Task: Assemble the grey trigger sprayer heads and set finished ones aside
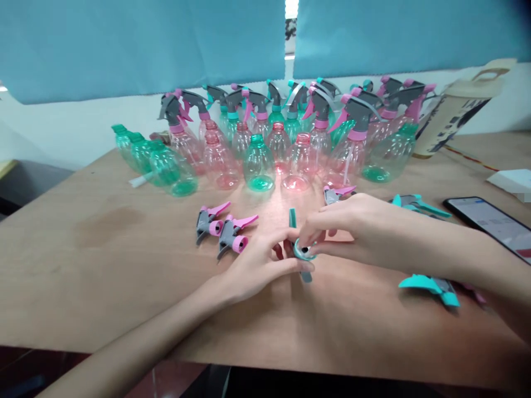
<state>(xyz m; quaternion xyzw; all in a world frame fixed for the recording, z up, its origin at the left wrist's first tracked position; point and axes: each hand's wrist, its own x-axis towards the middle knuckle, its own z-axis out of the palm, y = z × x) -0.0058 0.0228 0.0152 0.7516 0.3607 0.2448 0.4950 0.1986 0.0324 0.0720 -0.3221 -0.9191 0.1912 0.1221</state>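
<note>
Between the fingers and thumb of my left hand (265, 257) is a teal and grey trigger spray head (306, 276), its round collar turned up toward me. My right hand (338, 226) reaches over from the right, with thumb and fingertips pinched together at the collar's opening; whatever they may hold there is hidden. Left of my hands lie two pink and grey spray heads (232, 236). Another pink and grey spray head (332, 194) lies just behind my right hand, partly covered.
Green and pink clear bottles (258, 166), several topped with spray heads, crowd the back of the table (103, 276). Teal spray heads (431, 288) lie around my right forearm. A phone (489, 221) and a printed cream container (456, 113) stand at the right.
</note>
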